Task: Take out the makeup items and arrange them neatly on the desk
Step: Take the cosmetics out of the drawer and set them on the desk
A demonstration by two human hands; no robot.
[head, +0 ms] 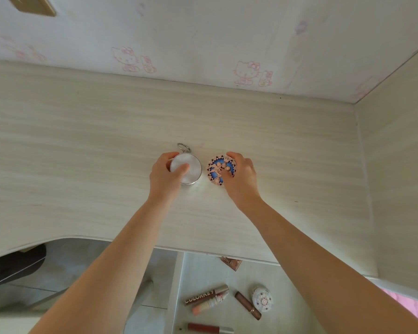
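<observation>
Two round compacts on the pale woodgrain desk (82, 145) — pearly silver compact (190, 168) in left hand (165, 175), ornate blue compact (219, 169) in right hand (241, 175).

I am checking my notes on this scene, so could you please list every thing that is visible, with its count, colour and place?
desk: 1, pale wood grain, fills the middle of the view
silver compact: 1, silver-white with a key ring at its far edge, on the desk at centre
blue compact: 1, blue with rose-gold pattern, on the desk just right of the silver one
open drawer: 1, pale, below the desk's front edge
makeup tubes: at least 4, brown, pink and red, lying in the drawer
white patterned compact: 1, in the drawer, right side
wallpaper: white with pink cat cartoons, behind the desk
left hand: 1, on the silver compact
right hand: 1, on the blue compact
</observation>
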